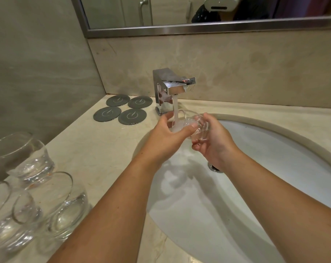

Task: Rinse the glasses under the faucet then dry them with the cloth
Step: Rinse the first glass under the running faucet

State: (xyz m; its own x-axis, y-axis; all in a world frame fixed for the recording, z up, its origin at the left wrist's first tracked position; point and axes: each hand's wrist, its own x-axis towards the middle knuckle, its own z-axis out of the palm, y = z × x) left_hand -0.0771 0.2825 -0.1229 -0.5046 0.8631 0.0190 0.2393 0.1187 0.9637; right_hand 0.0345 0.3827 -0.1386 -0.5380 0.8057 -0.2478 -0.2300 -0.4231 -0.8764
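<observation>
A clear glass [194,125] lies on its side under the running stream from the chrome faucet [168,90], above the white sink [274,149]. My left hand [166,137] curls round its mouth end, thumb across the front. My right hand [212,141] grips its thick base from the right. Three more clear glasses [28,158] stand on the counter at the left; the nearest ones [66,205] sit by my left forearm. No cloth is in view.
Several round grey coasters [123,109] lie on the beige counter [96,152] left of the faucet. The drain [215,168] shows under my right wrist. A mirror [198,14] hangs above the backsplash, with a wall close on the left.
</observation>
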